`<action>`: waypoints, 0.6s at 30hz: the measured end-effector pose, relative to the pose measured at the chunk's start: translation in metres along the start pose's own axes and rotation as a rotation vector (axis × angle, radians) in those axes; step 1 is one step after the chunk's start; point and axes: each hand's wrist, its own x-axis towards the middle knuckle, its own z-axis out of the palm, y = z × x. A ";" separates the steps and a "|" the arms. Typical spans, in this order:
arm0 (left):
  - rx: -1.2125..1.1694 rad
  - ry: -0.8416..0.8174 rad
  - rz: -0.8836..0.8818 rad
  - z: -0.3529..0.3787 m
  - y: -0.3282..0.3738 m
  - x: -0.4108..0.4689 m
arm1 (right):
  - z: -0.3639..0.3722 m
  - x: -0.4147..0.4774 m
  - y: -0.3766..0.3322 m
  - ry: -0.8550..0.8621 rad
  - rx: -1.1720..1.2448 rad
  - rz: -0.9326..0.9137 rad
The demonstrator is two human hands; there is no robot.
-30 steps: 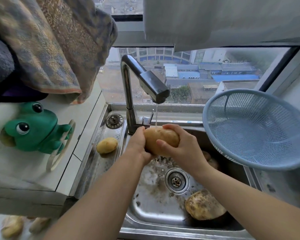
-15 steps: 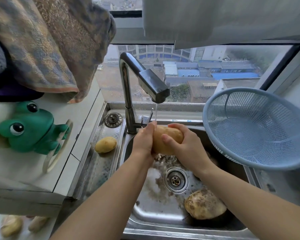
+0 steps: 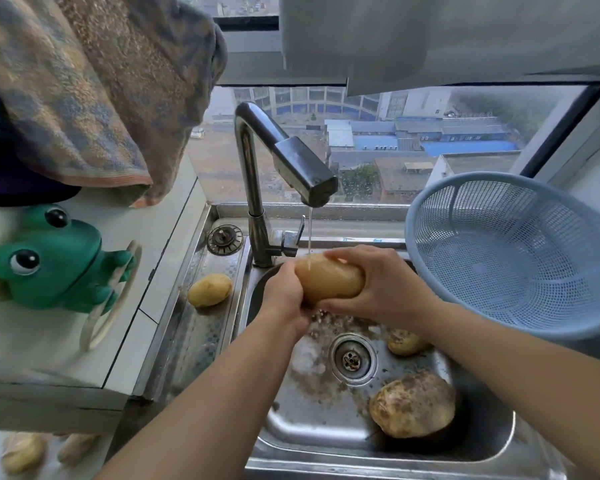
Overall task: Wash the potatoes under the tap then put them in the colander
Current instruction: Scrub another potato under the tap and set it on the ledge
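The sink (image 3: 312, 427) is muddy. The colander (image 3: 499, 258) holds nothing yet. Under the tap (image 3: 305, 168), left hand (image 3: 284, 292) and right hand (image 3: 385, 285) both grip the wet potato (image 3: 329, 277). A big potato (image 3: 412, 405) and a small potato (image 3: 404, 342) lie dirty, not washed yet.

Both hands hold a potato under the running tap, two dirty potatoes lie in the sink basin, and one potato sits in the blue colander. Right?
Wrong on the colander: in the head view the blue colander is empty. The left hand and right hand do hold the potato under the running tap, with a large dirty potato and a small dirty potato in the sink basin.
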 end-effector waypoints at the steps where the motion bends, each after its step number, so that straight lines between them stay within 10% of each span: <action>1: 0.010 -0.010 0.059 0.000 -0.001 -0.002 | 0.000 -0.001 0.000 0.018 0.084 0.080; 11: 0.274 -0.224 0.516 -0.013 -0.018 -0.010 | 0.002 -0.005 -0.017 -0.089 1.074 0.833; 18: 0.163 -0.144 0.460 -0.007 -0.015 -0.009 | 0.016 -0.008 -0.021 -0.032 1.037 0.755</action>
